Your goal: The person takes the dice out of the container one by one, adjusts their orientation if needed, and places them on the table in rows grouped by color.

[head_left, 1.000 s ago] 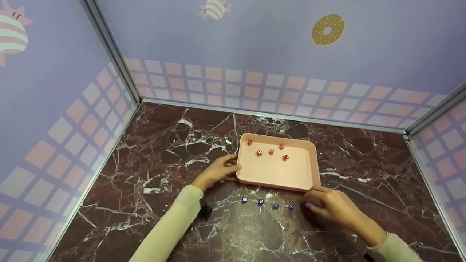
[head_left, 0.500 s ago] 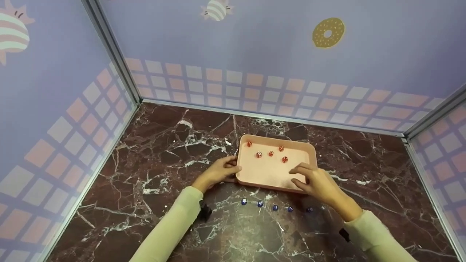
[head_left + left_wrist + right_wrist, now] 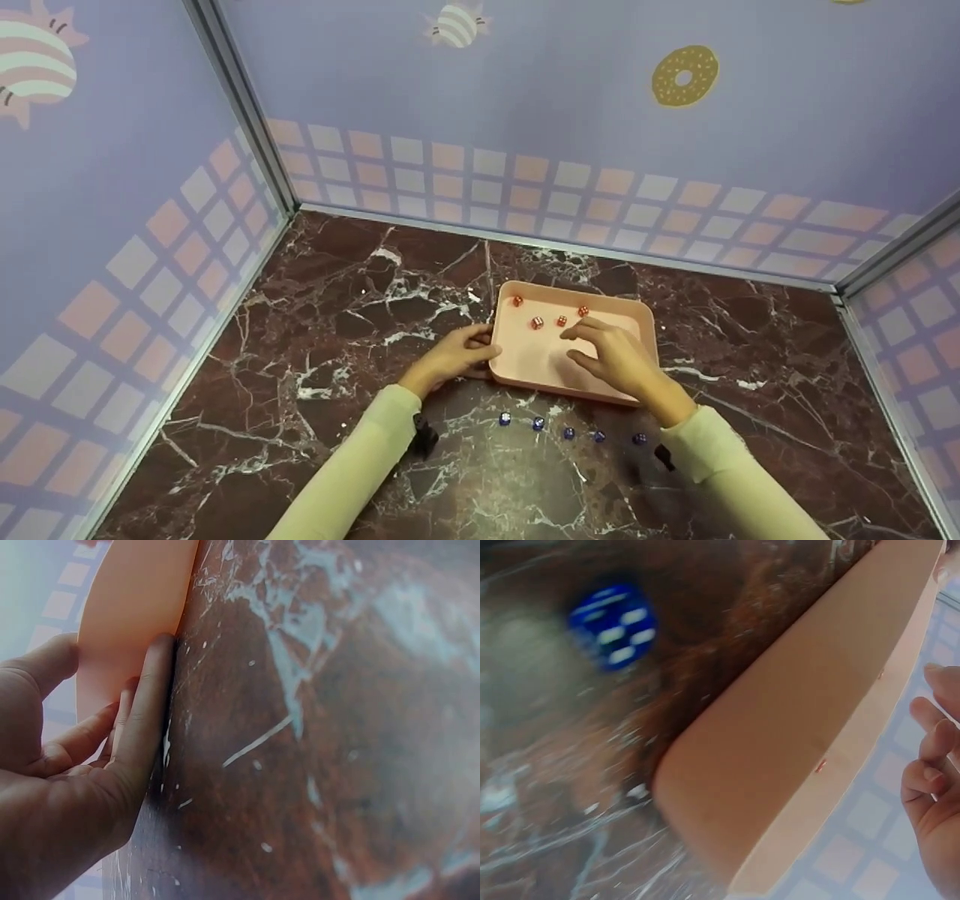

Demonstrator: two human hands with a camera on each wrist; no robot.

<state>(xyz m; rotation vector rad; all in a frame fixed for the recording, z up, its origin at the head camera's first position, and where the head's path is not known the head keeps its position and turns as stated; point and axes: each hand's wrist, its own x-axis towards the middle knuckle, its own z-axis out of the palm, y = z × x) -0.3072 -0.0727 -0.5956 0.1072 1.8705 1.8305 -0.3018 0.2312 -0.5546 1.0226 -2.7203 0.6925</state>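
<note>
Pink tray (image 3: 639, 319) sits on the marble tabletop (image 3: 337, 300), landmark for all entries; left hand (image 3: 450, 356) at tray's left edge, thumb over the rim and fingers flat against the outer wall, confirmed in left wrist view (image 3: 112, 757); right hand (image 3: 611, 356) over the tray interior, fingers loosely curled and spread, reaching toward the red dice (image 3: 537, 322); whether a fingertip touches or pinches a die cannot be told; four red dice visible in the tray's far half; five blue dice (image 3: 568, 433) in a row on the tabletop just in front of the tray's near edge, apart from it; one blue die (image 3: 613, 626) seen beside the tray's outer wall in right wrist view.
</note>
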